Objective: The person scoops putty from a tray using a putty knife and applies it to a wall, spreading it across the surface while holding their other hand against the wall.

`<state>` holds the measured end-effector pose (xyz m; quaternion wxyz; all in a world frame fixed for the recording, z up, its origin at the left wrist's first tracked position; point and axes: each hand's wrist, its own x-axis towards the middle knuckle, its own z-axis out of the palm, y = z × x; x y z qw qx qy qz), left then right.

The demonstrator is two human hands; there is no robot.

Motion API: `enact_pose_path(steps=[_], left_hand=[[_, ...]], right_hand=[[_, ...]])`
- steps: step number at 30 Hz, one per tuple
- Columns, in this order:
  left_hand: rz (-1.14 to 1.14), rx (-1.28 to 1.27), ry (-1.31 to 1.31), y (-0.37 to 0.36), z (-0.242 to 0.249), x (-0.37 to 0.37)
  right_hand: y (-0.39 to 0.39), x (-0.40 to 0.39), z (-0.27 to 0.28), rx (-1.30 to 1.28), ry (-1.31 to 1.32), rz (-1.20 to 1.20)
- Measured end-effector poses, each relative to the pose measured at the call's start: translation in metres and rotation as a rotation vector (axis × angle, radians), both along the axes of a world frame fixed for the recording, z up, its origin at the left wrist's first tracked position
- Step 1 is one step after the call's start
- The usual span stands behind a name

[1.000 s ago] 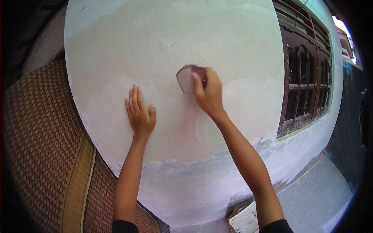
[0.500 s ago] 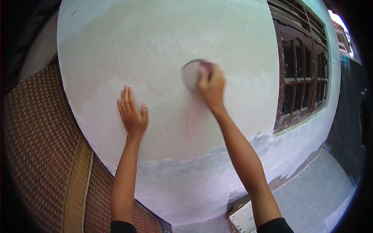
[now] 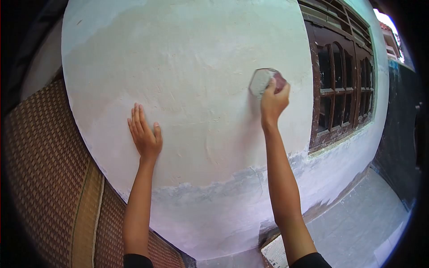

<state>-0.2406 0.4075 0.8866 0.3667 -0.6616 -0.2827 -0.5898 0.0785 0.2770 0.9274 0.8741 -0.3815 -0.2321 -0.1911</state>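
Observation:
A pale, patchy plastered wall (image 3: pixel 201 134) fills the middle of the view. Flat against it at the left, my left hand (image 3: pixel 146 137) rests with fingers stretched out and holds nothing. My right hand (image 3: pixel 274 100) grips a roundish pad (image 3: pixel 261 83), greyish white on its left part and dark red near the fingers. The pad is against the wall or very close to it, left of the window, and looks slightly blurred. My thumb lies over it, and the other fingers are partly hidden behind it.
A brown wooden window (image 3: pixel 337 89) with dark panes is set in the wall at the right. Woven matting (image 3: pixel 44 165) stands along the left. Below right are a grey floor (image 3: pixel 357 219) and a whitish block-like object (image 3: pixel 275 252).
My right hand has moved right with the pad, towards the window. My left hand stays spread on the wall; the view has shifted slightly.

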Motion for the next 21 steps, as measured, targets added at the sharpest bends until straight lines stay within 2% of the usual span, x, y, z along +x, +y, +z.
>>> enact_pose_path(steps=[1, 4, 6, 7, 9, 11, 13, 16, 21], left_hand=[[0.002, 0.002, 0.001, 0.000, 0.000, 0.000], [0.000, 0.024, 0.000, 0.002, 0.000, 0.001], [-0.001, 0.022, -0.004, 0.001, 0.000, 0.000], [-0.001, 0.024, 0.001, 0.001, -0.001, -0.001], [0.002, 0.004, 0.012, 0.001, -0.002, -0.002], [0.015, -0.028, 0.020, -0.005, -0.001, -0.002], [0.033, -0.063, 0.029, -0.010, -0.001, -0.004], [0.060, -0.149, 0.054, -0.017, -0.001, -0.002], [-0.013, -0.285, -0.020, -0.041, -0.007, 0.014]], right_hand=[[-0.001, -0.003, -0.001, 0.002, 0.001, 0.002], [0.011, -0.028, -0.007, 0.023, -0.300, 0.144], [0.016, -0.053, -0.016, -0.209, -0.635, -0.036], [0.009, -0.057, -0.017, -0.436, -0.678, 0.004], [0.032, -0.023, -0.017, -0.215, -0.515, -0.079], [0.013, 0.014, -0.011, -0.137, -0.193, 0.056], [-0.005, 0.043, -0.017, -0.046, -0.033, 0.085], [-0.021, 0.058, -0.038, 0.033, 0.018, 0.223], [-0.010, 0.079, -0.096, -0.002, 0.017, 0.330]])
